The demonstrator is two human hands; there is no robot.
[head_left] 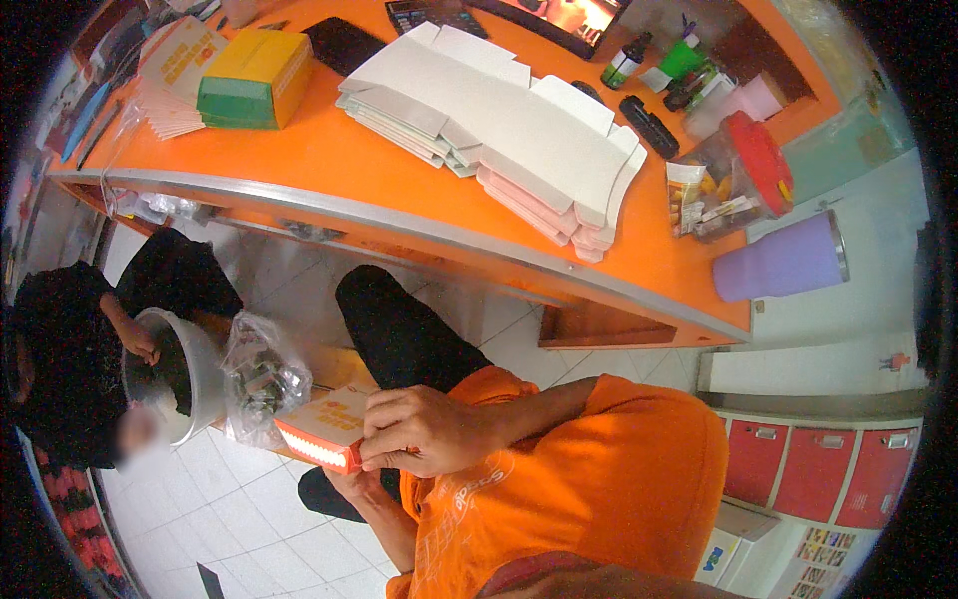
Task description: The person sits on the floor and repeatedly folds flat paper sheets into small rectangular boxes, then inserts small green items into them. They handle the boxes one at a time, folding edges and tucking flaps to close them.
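Observation:
A small cardboard food box (324,424), white on top with yellow print and a red-orange side, is held in front of my orange shirt. My right hand (424,431) lies over the box's near end, fingers bent onto its top and corner. From below, my left hand (361,487) grips the same box; its fingers are partly hidden beneath. On the orange desk, a stack of flat box blanks (479,90) lies with its pale sides up. An assembled yellow and green box (255,80) stands to the left, next to printed flat sheets (178,75).
Beyond the box are a clear plastic bag (264,374) and a white tub (205,374), where a person in dark clothes (65,349) has a hand. A purple tumbler (778,258) and a red-lidded jar (733,180) stand at the desk's right end. Red drawers (813,469) are at right.

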